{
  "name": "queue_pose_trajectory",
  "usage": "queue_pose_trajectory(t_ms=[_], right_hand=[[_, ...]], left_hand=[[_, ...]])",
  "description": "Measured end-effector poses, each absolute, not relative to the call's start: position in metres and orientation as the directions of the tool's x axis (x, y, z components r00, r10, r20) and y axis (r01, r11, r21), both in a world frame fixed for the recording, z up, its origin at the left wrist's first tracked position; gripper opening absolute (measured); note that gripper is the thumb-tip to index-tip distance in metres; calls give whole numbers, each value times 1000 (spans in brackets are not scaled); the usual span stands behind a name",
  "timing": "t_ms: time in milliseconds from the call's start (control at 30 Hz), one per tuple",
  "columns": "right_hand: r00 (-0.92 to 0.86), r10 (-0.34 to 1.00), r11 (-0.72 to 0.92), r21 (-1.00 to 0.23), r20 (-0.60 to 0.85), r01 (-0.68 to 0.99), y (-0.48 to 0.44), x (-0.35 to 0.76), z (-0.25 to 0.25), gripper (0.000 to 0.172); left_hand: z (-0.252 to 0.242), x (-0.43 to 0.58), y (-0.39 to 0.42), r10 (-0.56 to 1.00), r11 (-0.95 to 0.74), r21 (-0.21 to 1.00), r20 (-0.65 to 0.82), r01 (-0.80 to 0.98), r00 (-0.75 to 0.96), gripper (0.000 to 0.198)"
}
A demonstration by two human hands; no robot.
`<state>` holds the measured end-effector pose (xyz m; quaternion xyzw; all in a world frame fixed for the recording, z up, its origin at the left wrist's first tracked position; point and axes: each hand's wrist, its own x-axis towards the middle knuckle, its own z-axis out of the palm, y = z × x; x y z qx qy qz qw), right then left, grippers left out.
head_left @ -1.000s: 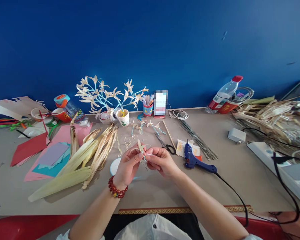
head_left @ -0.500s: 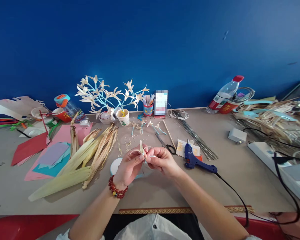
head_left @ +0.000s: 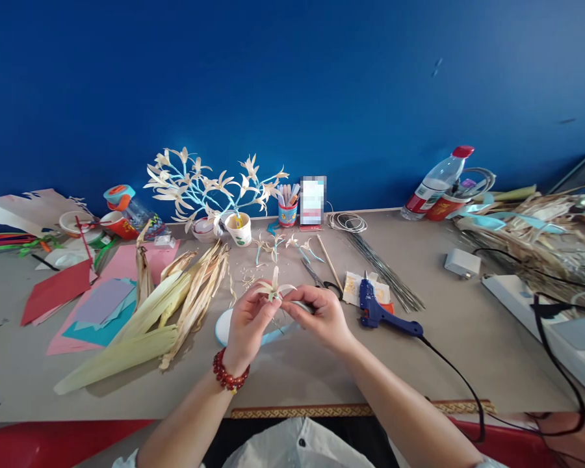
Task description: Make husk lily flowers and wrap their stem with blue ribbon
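Note:
My left hand [head_left: 246,323] and my right hand [head_left: 316,315] meet above the table's middle, both pinched on a small cream husk flower [head_left: 274,288] whose petals stick up between the fingertips. A light blue ribbon [head_left: 275,333] trails down from the flower toward a roll of blue tape [head_left: 223,327] lying on the table under my left hand. A red bead bracelet [head_left: 230,375] sits on my left wrist.
Dried corn husks [head_left: 175,305] and coloured paper sheets [head_left: 102,302] lie left. Scissors [head_left: 322,281], a blue glue gun [head_left: 377,311] with its black cord, and wire stems [head_left: 385,270] lie right. A finished flower branch in a cup [head_left: 238,227] stands behind. A power strip [head_left: 541,312] is far right.
The flower's petals now spread wider and stand clear above my fingers. My hands have shifted slightly, and the blue ribbon now hangs visibly below them.

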<state>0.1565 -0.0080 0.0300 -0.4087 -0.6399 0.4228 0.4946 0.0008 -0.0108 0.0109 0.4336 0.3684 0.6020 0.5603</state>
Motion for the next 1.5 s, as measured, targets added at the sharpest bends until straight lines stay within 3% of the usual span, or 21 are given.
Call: queue_pose_trajectory(t_ms=[200,500,867,1000,1167,1300,1500], right_hand=[[-366,928,1,-986,64,-170,-2,164,31,28],[-482,876,-178,-907,31,-382,0,159,24,24],[-531,844,-186,-889,74,-419,-3,155,20,19],[-471,873,-104,-894,128,-436,-6,153,19,21],[-266,936,166,-956,230,-241,-8,154,25,20],[-215,930,298,-954,299,-38,-8,154,27,20],[-272,937,192,-973,220,-129,-6,155,28,25]], left_hand=[[25,1,-11,973,-115,942,170,-314,154,12],[28,1,-14,959,-76,903,183,-422,218,9],[30,-2,-16,933,77,870,109,-487,343,12],[29,0,-14,948,94,872,70,-481,312,16],[22,2,-12,979,81,859,27,-505,203,16],[16,0,-12,989,34,874,40,-485,141,14],[22,-2,-10,979,-52,904,130,-423,158,6]])
